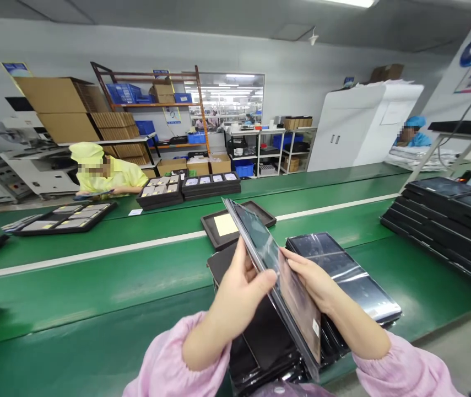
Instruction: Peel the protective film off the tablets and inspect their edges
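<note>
Blk panel (291,295) tilted btwn both hands (239,289).

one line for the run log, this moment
left hand: gripping flat panel | right hand: at panel's right edge | panel: tilted over black stack | right side: glossy panels

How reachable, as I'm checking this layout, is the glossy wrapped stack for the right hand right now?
Probably yes: the glossy wrapped stack lies beside the right hand, with only the forearm crossing in front. The hand would likely have to leave the panel, which the left hand grips.
</note>
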Motion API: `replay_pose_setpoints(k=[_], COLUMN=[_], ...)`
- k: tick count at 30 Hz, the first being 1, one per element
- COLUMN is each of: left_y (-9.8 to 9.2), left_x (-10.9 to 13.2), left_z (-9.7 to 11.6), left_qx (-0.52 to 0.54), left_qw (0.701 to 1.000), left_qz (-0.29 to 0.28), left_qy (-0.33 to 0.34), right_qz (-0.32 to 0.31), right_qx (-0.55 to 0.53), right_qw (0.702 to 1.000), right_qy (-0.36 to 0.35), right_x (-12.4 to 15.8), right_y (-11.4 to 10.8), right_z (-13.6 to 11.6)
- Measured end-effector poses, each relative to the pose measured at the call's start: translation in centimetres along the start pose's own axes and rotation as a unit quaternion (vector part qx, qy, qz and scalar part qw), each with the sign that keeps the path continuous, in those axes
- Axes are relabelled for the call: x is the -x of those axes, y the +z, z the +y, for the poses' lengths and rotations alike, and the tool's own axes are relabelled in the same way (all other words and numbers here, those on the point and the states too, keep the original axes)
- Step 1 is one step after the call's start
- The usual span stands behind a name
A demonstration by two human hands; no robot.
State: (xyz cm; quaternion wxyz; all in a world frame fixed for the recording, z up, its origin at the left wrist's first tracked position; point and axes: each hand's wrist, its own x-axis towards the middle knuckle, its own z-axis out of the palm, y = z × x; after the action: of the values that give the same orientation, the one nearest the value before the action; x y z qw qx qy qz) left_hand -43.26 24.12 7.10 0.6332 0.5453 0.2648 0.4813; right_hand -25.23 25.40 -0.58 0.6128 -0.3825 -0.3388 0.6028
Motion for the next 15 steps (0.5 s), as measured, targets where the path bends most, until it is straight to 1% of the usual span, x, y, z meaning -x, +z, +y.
replay_pose_setpoints(k=[2,6,10,12,15], left_y=[0.4,0.8,0.9,1.0,1.8], left_x=[0.8,2.2,2.7,2.6,2.1], left_z=[-0.5,-1.0,-1.1,-1.2,-1.6], left_qx=[-0.038,-0.122,-0.156,-0.168,-0.214], left_qw=[0.999,0.989,0.98,0.978,0.965], left_qz=[-0.028,-0.079,-0.116,-0.1,-0.04], left_qy=[0.023,0.033,0.041,0.071,0.146], right_qz=[-0.008,0.002,0.012,0.021,0.046], right_qx=[-0.006,-0.019,-0.042,-0.051,-0.034], right_qw=[1.0,1.0,0.999,0.998,0.996], right_qy=[-0.008,-0.006,-0.003,-0.016,-0.064], right_x=[0.2,0.6,1.0,1.0,0.7], right_y=[0.1,0.0,-0.3,-0.3,-0.1], right_z=[0.3,0.8,0.7,0.6,0.7])
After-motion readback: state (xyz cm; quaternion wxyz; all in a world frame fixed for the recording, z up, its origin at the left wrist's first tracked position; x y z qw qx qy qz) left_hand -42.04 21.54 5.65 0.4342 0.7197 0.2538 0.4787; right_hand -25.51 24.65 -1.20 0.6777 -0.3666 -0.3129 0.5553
